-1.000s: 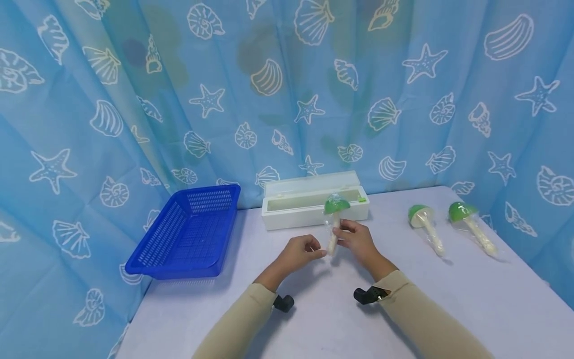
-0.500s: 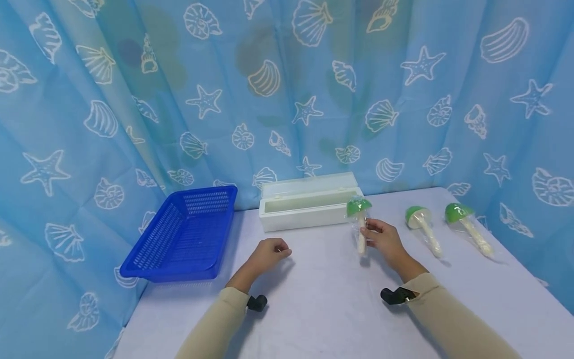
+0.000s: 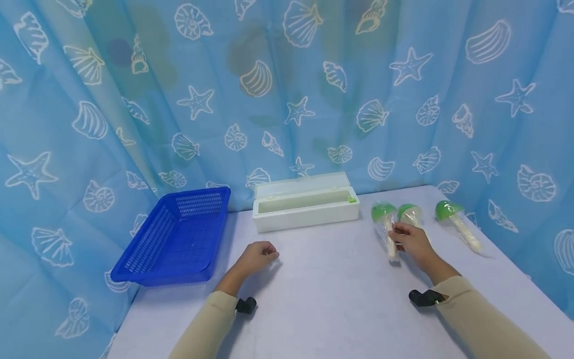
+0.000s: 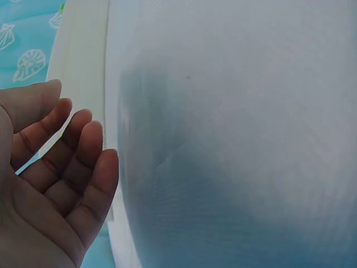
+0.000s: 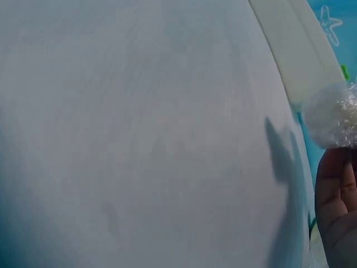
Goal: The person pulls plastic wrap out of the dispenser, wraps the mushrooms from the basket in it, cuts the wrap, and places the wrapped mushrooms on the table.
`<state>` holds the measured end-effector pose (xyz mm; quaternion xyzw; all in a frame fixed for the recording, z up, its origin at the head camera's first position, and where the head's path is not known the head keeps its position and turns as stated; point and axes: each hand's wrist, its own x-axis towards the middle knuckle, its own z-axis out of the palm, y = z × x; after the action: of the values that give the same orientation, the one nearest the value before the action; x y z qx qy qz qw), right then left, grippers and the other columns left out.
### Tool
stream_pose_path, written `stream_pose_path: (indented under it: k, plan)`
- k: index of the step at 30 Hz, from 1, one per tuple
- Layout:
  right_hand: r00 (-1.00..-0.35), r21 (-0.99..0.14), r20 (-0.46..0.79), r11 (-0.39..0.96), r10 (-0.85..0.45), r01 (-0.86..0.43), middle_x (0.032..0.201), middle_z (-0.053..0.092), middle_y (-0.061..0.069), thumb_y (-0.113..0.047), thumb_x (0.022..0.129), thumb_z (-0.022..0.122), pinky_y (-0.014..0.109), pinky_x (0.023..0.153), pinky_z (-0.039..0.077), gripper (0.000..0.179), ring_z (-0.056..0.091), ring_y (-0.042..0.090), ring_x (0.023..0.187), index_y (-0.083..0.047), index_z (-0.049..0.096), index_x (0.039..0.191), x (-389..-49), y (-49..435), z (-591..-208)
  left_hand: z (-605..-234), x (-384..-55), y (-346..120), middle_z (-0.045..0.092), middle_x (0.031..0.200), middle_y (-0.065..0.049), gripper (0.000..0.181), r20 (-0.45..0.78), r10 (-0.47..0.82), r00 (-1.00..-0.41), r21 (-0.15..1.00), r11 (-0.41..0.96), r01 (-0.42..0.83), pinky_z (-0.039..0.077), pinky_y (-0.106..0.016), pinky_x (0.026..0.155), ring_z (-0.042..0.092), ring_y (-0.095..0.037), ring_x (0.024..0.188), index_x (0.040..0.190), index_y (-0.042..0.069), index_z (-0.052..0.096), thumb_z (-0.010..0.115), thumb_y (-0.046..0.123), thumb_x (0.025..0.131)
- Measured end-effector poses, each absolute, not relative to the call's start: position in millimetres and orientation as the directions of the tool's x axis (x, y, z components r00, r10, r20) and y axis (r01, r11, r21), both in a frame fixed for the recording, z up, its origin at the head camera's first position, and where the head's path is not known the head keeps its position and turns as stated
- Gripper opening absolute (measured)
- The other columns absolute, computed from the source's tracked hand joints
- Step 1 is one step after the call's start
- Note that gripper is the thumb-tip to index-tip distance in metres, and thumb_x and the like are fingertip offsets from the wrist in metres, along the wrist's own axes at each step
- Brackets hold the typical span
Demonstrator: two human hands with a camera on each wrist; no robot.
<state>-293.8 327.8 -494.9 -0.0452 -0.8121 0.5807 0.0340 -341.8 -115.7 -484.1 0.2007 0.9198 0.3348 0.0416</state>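
My right hand point(image 3: 412, 242) pinches the cream stem of a green-capped toy mushroom point(image 3: 384, 213) in clear plastic wrap, cap pointing up. In the right wrist view the crinkled wrap point(image 5: 330, 117) shows above the fingers at the right edge. Just behind this hand lies a second wrapped mushroom point(image 3: 409, 212), its stem partly hidden. A third mushroom point(image 3: 457, 223) lies farther right on the table. My left hand point(image 3: 255, 258), fingers loosely bent and holding nothing, hovers left of centre; in the left wrist view the same palm point(image 4: 33, 223) faces the camera.
A white lidded box point(image 3: 307, 217) stands at the back with its lid raised and a small green tab at its right end. The blue plastic basket point(image 3: 211, 239) is at the left. A blue shell-print curtain point(image 3: 269, 124) hangs behind the white-covered table point(image 3: 332, 299).
The right hand has carried its mushroom from in front of the box to the right, beside the other two. My left hand has drawn away to the left.
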Motion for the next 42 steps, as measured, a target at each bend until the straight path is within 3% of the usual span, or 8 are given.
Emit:
stream_pose_path:
  k: [10,21,31,38,42]
  plan:
    - [-0.991,-0.846,-0.024,0.526,0.134,0.092,0.126,0.054,0.029,-0.026,0.098,0.059,0.032,0.071,0.048,0.056,0.058,0.026,0.093,0.013,0.045,0.135,-298,339,-507,-491,-344,-119,0.063,0.078,0.006,0.012,0.057,0.407,-0.912,0.631,0.693,0.349,0.047,-0.032,0.068,0.055,-0.012,0.072,0.086,0.012,0.069,0.067,0.022,0.092]
    - [-0.978,-0.767,-0.087,0.614,0.187,0.186,0.123,0.054,0.029,-0.026,0.095,0.060,0.048,0.086,0.046,0.051,0.052,0.041,0.109,0.012,0.050,0.128,-305,345,-503,-493,-340,-119,0.062,0.079,0.004,0.012,0.027,0.378,-0.926,0.634,0.709,0.308,0.046,-0.031,0.065,0.054,-0.014,0.073,0.088,0.012,0.068,0.067,0.023,0.092]
    - [-0.989,-0.769,-0.118,0.621,0.094,0.151,0.102,0.059,0.017,-0.034,0.097,0.060,0.033,0.065,0.050,0.062,0.057,0.023,0.081,0.012,0.042,0.135,-314,349,-500,-489,-336,-128,0.065,0.082,0.004,0.012,0.045,0.390,-0.920,0.639,0.696,0.327,0.049,-0.035,0.070,0.057,-0.014,0.078,0.088,0.011,0.069,0.066,0.022,0.093]
    - [-0.995,-0.746,-0.074,0.658,0.067,0.100,0.110,0.060,0.022,-0.029,0.098,0.058,0.034,0.067,0.052,0.054,0.061,0.027,0.090,0.010,0.047,0.133,-310,350,-489,-477,-332,-132,0.065,0.083,0.003,0.010,0.077,0.388,-0.918,0.595,0.721,0.355,0.049,-0.035,0.071,0.057,-0.015,0.079,0.088,0.011,0.069,0.066,0.020,0.093]
    - [-0.998,-0.675,0.028,0.738,0.047,0.016,0.114,0.060,0.026,-0.027,0.099,0.057,0.042,0.073,0.051,0.047,0.060,0.037,0.097,0.010,0.053,0.127,-307,353,-486,-468,-328,-135,0.066,0.084,0.003,0.009,0.091,0.364,-0.927,0.566,0.747,0.349,0.049,-0.035,0.069,0.058,-0.015,0.078,0.089,0.012,0.069,0.067,0.019,0.092]
